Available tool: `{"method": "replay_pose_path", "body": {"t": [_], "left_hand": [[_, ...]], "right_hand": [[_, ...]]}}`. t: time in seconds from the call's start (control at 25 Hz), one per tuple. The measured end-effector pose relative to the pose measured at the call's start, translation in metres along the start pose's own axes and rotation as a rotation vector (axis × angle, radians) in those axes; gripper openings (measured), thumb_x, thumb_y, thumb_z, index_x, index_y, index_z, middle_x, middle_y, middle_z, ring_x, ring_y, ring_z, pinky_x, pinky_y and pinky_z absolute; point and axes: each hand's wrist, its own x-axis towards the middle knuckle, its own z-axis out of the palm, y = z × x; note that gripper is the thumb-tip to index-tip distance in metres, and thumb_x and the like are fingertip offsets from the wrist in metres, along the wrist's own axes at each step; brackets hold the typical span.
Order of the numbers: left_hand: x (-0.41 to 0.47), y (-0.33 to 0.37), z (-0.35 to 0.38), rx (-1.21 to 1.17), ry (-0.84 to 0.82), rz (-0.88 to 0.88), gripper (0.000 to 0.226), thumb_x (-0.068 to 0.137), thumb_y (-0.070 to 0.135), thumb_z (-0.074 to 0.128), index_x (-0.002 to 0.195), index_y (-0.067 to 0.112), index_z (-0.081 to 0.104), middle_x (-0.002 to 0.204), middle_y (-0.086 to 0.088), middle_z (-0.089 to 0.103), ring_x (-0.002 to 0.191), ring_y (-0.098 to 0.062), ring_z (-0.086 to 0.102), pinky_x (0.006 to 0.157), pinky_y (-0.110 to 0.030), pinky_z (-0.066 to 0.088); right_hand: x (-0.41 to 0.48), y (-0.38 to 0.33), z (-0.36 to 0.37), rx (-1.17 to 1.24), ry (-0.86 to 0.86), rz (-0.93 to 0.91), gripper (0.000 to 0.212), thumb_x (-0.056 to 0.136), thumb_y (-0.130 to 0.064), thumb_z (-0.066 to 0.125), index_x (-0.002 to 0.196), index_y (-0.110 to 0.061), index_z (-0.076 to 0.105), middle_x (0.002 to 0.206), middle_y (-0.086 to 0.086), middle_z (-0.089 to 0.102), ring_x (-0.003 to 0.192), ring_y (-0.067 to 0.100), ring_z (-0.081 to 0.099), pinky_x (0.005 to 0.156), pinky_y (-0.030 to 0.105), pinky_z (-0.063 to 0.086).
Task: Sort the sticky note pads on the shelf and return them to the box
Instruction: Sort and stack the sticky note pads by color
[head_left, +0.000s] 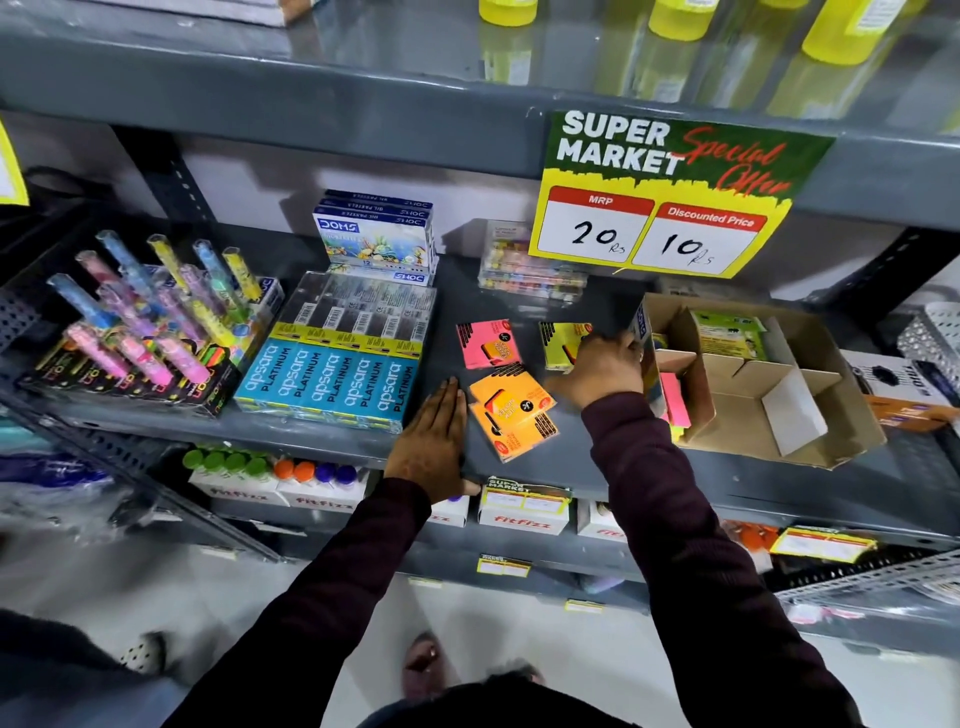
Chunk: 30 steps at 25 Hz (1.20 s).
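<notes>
On the grey shelf (519, 306) lie a pink sticky note pad (485, 343), overlapping orange pads (511, 410) and a yellow pad (561, 340). My right hand (602, 366) rests on the yellow pad with fingers curled over its right side, next to the brown cardboard box (810, 415). The box holds pink pads (675, 400) standing at its left wall and green pads (727, 338) at the back. Flat on the shelf's front edge, my left hand (431, 436) lies with fingers straight, just left of the orange pads, holding nothing.
Blue Apsara pencil boxes (332, 384) sit left of my left hand, with Doms boxes (376, 239) behind them and a highlighter display (150, 332) at far left. A clear pack (524, 270) lies at the back. A price sign (660, 202) hangs from the upper shelf.
</notes>
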Motion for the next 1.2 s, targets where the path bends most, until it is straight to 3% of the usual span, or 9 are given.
{"method": "replay_pose_path", "body": {"t": [0.16,0.2,0.32,0.48,0.56,0.68,0.76,0.92,1.2], "left_hand": [[0.001,-0.002,0.001,-0.030,0.040,0.012,0.096,0.078,0.031,0.059,0.142,-0.003,-0.004,0.154,-0.021,-0.004,0.142,-0.029,-0.005,0.114,-0.035,-0.003],[0.001,-0.002,0.001,-0.023,0.027,0.021,0.100,0.076,0.037,0.061,0.142,-0.004,-0.001,0.154,-0.021,-0.002,0.142,-0.030,-0.002,0.114,-0.035,-0.001],[0.004,-0.004,0.001,0.011,-0.027,0.040,0.117,0.058,0.057,0.072,0.139,-0.009,0.019,0.149,-0.027,0.021,0.138,-0.037,0.021,0.112,-0.044,0.018],[0.005,-0.005,0.002,0.021,-0.070,0.021,0.121,0.047,0.062,0.077,0.133,-0.011,0.033,0.141,-0.030,0.036,0.128,-0.041,0.039,0.104,-0.050,0.033],[0.003,-0.004,0.000,0.001,-0.052,0.009,0.123,0.049,0.063,0.076,0.136,-0.010,0.028,0.145,-0.028,0.030,0.132,-0.039,0.033,0.108,-0.047,0.026],[0.001,-0.003,-0.002,0.019,-0.035,0.019,0.121,0.064,0.061,0.068,0.142,-0.003,0.001,0.154,-0.020,-0.001,0.142,-0.030,0.003,0.116,-0.037,0.005],[0.002,-0.003,0.000,0.021,-0.004,0.015,0.119,0.068,0.061,0.064,0.142,0.000,-0.006,0.154,-0.017,-0.010,0.142,-0.027,-0.006,0.117,-0.036,0.000],[0.001,-0.002,-0.001,-0.005,0.000,0.012,0.121,0.066,0.058,0.068,0.143,-0.001,-0.005,0.155,-0.018,-0.007,0.142,-0.027,-0.005,0.116,-0.036,0.000],[0.000,0.000,-0.001,0.013,0.006,0.006,0.125,0.059,0.057,0.074,0.143,-0.001,0.000,0.155,-0.019,0.000,0.142,-0.028,0.000,0.115,-0.036,0.002]], "right_hand": [[0.010,-0.020,-0.003,0.240,0.027,-0.020,0.036,0.067,-0.052,0.072,0.069,-0.017,0.066,0.099,0.014,0.069,0.104,0.029,0.060,0.091,0.034,0.050],[0.013,-0.029,0.002,0.286,0.036,-0.030,0.038,0.067,-0.054,0.071,0.070,-0.017,0.066,0.096,0.012,0.068,0.098,0.027,0.062,0.089,0.033,0.051],[0.017,-0.055,0.028,0.292,0.077,-0.073,0.064,0.071,-0.055,0.068,0.110,-0.004,0.062,0.117,0.018,0.064,0.113,0.033,0.056,0.097,0.038,0.046],[0.018,-0.064,0.059,0.221,-0.007,-0.057,0.065,0.072,-0.054,0.067,0.117,-0.007,0.058,0.123,0.016,0.061,0.120,0.033,0.053,0.101,0.041,0.043],[0.016,-0.059,0.063,0.177,-0.051,-0.048,0.067,0.073,-0.056,0.065,0.118,-0.007,0.057,0.121,0.016,0.061,0.119,0.034,0.053,0.100,0.042,0.043],[0.005,-0.044,0.063,0.138,-0.047,-0.063,0.076,0.071,-0.063,0.064,0.121,-0.007,0.053,0.122,0.017,0.059,0.117,0.037,0.053,0.100,0.043,0.042],[-0.007,-0.036,0.063,0.101,-0.092,-0.077,0.082,0.070,-0.062,0.067,0.125,-0.005,0.048,0.127,0.018,0.054,0.121,0.038,0.049,0.101,0.044,0.042],[-0.025,-0.029,0.062,0.010,-0.123,-0.071,0.086,0.072,-0.050,0.071,0.136,-0.004,0.037,0.139,0.021,0.044,0.129,0.040,0.039,0.106,0.046,0.038],[-0.044,-0.022,0.066,-0.046,-0.180,-0.061,0.095,0.071,-0.059,0.069,0.139,-0.002,0.035,0.141,0.022,0.039,0.132,0.041,0.034,0.110,0.045,0.034]]}}
